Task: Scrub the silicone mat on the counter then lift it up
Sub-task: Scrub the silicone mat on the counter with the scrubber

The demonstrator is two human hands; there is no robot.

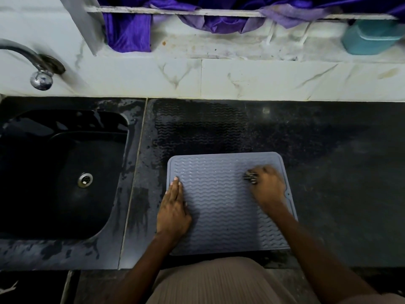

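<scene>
A grey silicone mat [221, 200] with wavy ridges lies flat on the dark counter [339, 172], close to the front edge. My left hand [173, 209] rests flat on the mat's left edge, fingers straight and together, pressing down. On the mat's upper right part, my right hand [267, 185] is blurred and closed around a dark scrubber [251, 177], which touches the mat's surface.
A black sink [65, 172] with a metal drain sits left of the mat, under a chrome tap [41, 66]. Behind the mat the counter shows a wet wavy imprint [199, 126]. A teal container [372, 36] and purple cloth [129, 29] sit on the back ledge.
</scene>
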